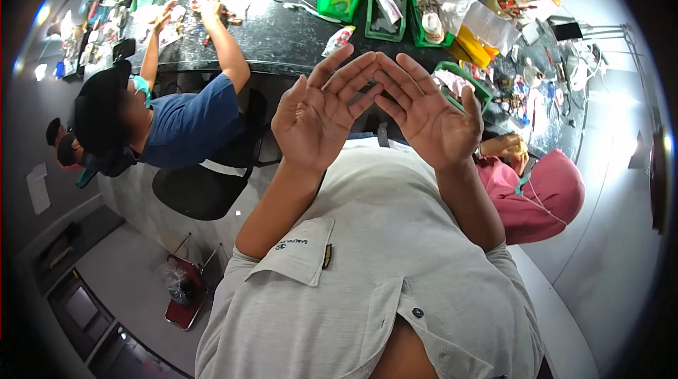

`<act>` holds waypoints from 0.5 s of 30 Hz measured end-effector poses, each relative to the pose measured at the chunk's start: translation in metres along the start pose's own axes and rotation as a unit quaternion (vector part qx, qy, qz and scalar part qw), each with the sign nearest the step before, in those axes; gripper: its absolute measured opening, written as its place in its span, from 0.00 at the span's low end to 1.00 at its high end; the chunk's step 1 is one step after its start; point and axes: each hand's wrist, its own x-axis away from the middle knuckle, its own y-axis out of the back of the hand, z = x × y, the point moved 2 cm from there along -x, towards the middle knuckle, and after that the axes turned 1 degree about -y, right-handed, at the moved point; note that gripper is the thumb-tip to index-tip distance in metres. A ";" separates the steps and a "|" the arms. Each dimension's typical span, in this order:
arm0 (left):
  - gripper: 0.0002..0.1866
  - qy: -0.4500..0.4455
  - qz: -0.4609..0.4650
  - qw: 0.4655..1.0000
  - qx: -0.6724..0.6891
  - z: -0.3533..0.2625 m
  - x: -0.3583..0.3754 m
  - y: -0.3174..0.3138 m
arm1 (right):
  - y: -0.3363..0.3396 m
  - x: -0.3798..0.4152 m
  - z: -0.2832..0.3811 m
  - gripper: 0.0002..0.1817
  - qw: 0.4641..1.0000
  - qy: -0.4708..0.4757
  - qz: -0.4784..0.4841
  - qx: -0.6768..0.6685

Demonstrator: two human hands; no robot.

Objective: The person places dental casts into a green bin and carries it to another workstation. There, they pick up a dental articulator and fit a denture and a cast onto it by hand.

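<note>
My left hand (314, 114) is raised in front of my chest with its palm turned toward me and its fingers spread. Beside it, my right hand (439, 114) is held up the same way. The fingertips of both hands meet or overlap in the middle; exactly which touch is hard to tell. Neither palm holds anything. Below them is my light grey shirt (381, 209). Just beyond my fingers, a small white and red packet (339, 40) lies near the edge of the dark worktable (282, 51).
Green bins (386, 19) with parts and papers stand across the table, and another green bin (462, 86) sits beyond my right hand. A co-worker in a blue shirt (191, 121) works at left. Another person in a pink head covering (554, 192) is close at right. A black chair (201, 192) stands left.
</note>
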 end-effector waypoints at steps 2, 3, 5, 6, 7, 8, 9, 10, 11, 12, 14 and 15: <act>0.37 0.015 0.002 1.000 0.011 0.006 -0.001 0.005 | 0.002 0.005 0.002 0.54 0.999 0.000 -0.017 0.042; 0.36 0.025 0.005 1.000 0.018 0.008 -0.002 0.006 | 0.004 0.008 0.004 0.54 0.999 0.005 -0.025 0.037; 0.36 0.041 0.010 0.999 0.026 0.012 -0.007 0.005 | 0.005 0.013 0.008 0.55 0.999 0.018 -0.028 0.042; 0.36 0.046 0.016 0.999 0.023 0.014 -0.010 0.003 | 0.005 0.016 0.011 0.55 0.998 0.024 -0.029 0.045; 0.36 0.051 0.023 0.998 0.021 0.017 -0.013 0.000 | 0.004 0.018 0.013 0.55 0.998 0.030 -0.031 0.047; 0.36 0.055 0.026 0.998 0.021 0.019 -0.016 -0.001 | 0.004 0.019 0.016 0.52 0.999 0.040 -0.018 0.027; 0.36 0.058 0.030 0.998 0.023 0.021 -0.019 -0.003 | 0.004 0.021 0.019 0.49 0.999 0.050 -0.004 0.008; 0.36 0.061 0.033 0.997 0.024 0.022 -0.021 -0.004 | 0.004 0.022 0.021 0.49 0.998 0.055 -0.005 0.008; 0.36 0.065 0.034 0.997 0.023 0.024 -0.023 -0.006 | 0.004 0.023 0.023 0.49 0.998 0.061 -0.003 0.013; 0.36 0.068 0.034 0.997 0.024 0.026 -0.025 -0.007 | 0.005 0.025 0.025 0.49 0.998 0.067 -0.002 0.017; 0.36 0.075 0.036 0.996 0.025 0.030 -0.026 -0.009 | 0.007 0.028 0.028 0.49 0.997 0.072 -0.002 0.018; 0.36 0.078 0.036 0.996 0.028 0.032 -0.027 -0.009 | 0.008 0.029 0.029 0.49 0.997 0.073 -0.001 0.021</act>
